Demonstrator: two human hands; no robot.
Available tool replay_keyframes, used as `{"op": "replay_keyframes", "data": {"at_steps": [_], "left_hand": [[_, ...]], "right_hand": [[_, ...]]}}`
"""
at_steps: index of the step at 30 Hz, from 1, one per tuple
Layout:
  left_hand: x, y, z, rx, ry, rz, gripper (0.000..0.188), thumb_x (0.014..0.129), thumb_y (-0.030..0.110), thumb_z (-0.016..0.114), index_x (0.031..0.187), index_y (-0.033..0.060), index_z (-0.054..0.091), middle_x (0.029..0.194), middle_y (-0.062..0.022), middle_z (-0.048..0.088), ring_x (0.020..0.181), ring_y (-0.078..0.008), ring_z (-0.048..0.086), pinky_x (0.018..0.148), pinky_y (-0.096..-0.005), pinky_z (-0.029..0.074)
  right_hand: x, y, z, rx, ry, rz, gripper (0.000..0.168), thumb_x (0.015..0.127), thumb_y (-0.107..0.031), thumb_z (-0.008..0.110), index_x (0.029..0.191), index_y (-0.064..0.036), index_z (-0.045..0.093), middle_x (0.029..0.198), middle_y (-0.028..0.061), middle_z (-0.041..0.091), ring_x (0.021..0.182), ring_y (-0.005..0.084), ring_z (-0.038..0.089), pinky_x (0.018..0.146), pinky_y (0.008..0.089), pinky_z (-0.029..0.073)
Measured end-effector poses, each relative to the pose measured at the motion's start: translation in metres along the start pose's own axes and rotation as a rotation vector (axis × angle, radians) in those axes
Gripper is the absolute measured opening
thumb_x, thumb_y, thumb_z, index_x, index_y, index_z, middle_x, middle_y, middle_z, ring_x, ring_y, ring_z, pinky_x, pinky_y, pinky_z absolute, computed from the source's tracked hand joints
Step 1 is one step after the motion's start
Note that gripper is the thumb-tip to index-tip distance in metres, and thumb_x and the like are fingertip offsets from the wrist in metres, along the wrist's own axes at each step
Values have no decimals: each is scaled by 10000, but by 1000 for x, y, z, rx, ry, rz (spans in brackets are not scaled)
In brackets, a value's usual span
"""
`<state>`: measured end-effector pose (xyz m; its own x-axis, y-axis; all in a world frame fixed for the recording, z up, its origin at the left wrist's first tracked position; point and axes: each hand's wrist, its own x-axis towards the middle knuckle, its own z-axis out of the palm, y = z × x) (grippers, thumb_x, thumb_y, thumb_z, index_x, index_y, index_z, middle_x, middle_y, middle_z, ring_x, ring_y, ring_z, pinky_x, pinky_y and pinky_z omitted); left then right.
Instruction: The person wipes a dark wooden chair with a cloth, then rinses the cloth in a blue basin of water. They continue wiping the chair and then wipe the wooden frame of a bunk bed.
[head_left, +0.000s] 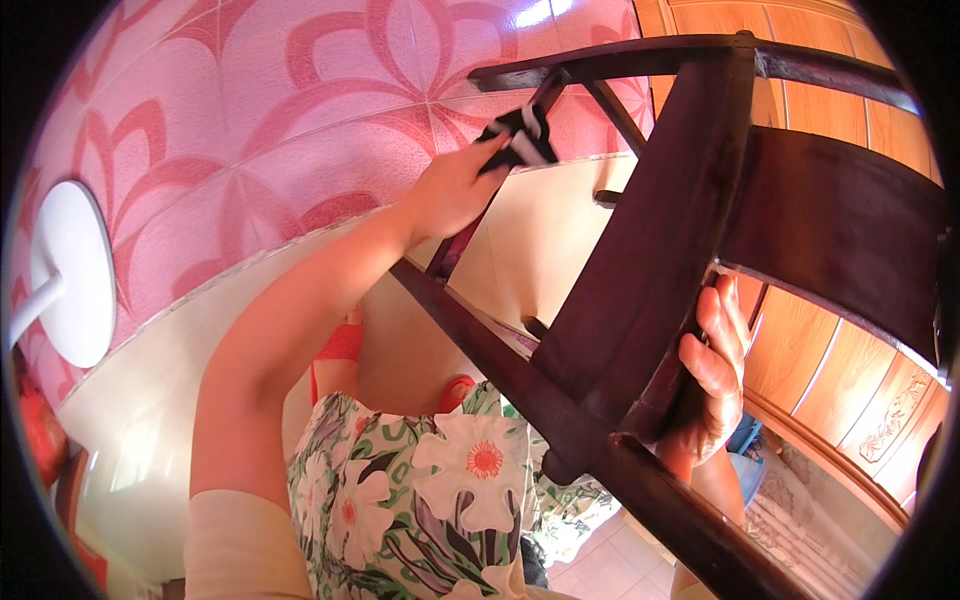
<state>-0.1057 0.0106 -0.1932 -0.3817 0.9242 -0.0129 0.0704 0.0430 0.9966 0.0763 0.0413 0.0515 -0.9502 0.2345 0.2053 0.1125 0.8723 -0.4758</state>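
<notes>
A dark, glossy wooden chair (652, 225) is tilted on its side in front of me, its legs and crossbars towards the left and its curved backrest panel (840, 202) towards the right. My left hand (457, 184) holds a bunched black and white cloth (521, 139) against a crossbar between the legs; the cloth is slightly blurred. On the other side, my right hand (716, 367) grips the chair near the gap between seat and backrest, fingers upward. Part of its palm is hidden behind the wood.
A pink flower-patterned tiled wall (337, 97) rises at the upper left. The round white base of a stand (75, 274) is at far left. Wooden cabinet doors (825, 367) lie behind the chair at right. Below are my floral-clad lap and a red slipper (456, 391) on the pale floor.
</notes>
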Motion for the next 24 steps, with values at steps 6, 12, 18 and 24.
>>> {"op": "replay_keyframes", "data": {"at_steps": [6, 12, 18, 24], "left_hand": [[-75, 12, -24, -22, -179, -103, 409, 864, 237, 453, 1193, -5, 447, 853, -217, 570, 767, -351, 545, 704, -360, 425], [-95, -19, -43, -361, -184, -622, 341, 865, 284, 518, 1052, 4, 573, 699, -32, 587, 646, -103, 517, 568, -288, 374], [-79, -41, -43, -1336, -6, -648, 381, 934, 264, 374, 1193, -6, 446, 1100, -127, 581, 989, -235, 581, 885, -358, 457], [-20, -3, -51, -924, 35, -387, 310, 915, 246, 453, 1152, 54, 509, 1078, -86, 591, 963, -212, 577, 806, -361, 471]], "right_hand": [[0, 6, 2, -9, -4, 5, 934, 616, -794, 317, 1085, -23, 560, 1234, 204, 483, 1258, 347, 333, 1061, 488, 120], [-6, 12, 2, -3, -3, 12, 926, 603, -794, 350, 1095, -38, 561, 1247, 202, 473, 1260, 350, 328, 1058, 498, 120], [-4, 7, 4, 52, 12, 15, 932, 583, -790, 379, 1119, -46, 551, 1258, 199, 464, 1262, 347, 325, 1060, 496, 118], [0, 3, -2, 35, -46, 49, 920, 576, -775, 398, 1115, -46, 551, 1246, 194, 478, 1262, 344, 328, 1064, 484, 111]]}}
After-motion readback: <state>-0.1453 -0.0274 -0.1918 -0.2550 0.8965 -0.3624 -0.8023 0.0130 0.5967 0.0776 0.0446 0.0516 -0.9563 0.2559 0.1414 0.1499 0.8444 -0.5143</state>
